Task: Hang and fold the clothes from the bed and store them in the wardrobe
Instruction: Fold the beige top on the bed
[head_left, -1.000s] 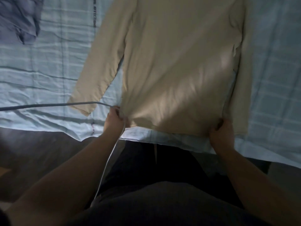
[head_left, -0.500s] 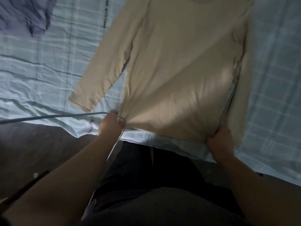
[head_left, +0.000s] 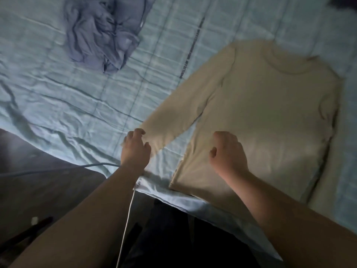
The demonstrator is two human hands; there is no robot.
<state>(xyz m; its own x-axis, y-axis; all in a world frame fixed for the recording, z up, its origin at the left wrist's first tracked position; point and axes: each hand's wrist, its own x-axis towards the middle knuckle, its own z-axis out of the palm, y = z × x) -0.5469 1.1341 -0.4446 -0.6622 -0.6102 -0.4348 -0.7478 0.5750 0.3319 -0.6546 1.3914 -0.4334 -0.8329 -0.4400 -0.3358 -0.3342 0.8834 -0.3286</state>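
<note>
Closest to you, a white cable (head_left: 127, 219) hangs over the edge of the bed (head_left: 77, 113). Your left hand (head_left: 135, 149) is right at the cuff (head_left: 154, 136) of the cream long-sleeved shirt (head_left: 270, 113), fingers curled. I can't tell if they've pinched it. Your right hand (head_left: 228, 153) sits over the lower body, loosely curled, with no cloth gathered in it. The shirt lies flat, face up, with its hem at the bed's edge. It looks light, soft and limp, so it will probably sag and slide on the sheet. Take it at the cuff and shoulder seam to fold the sleeve in. Farther off, a crumpled blue garment (head_left: 102, 35) waits.
</note>
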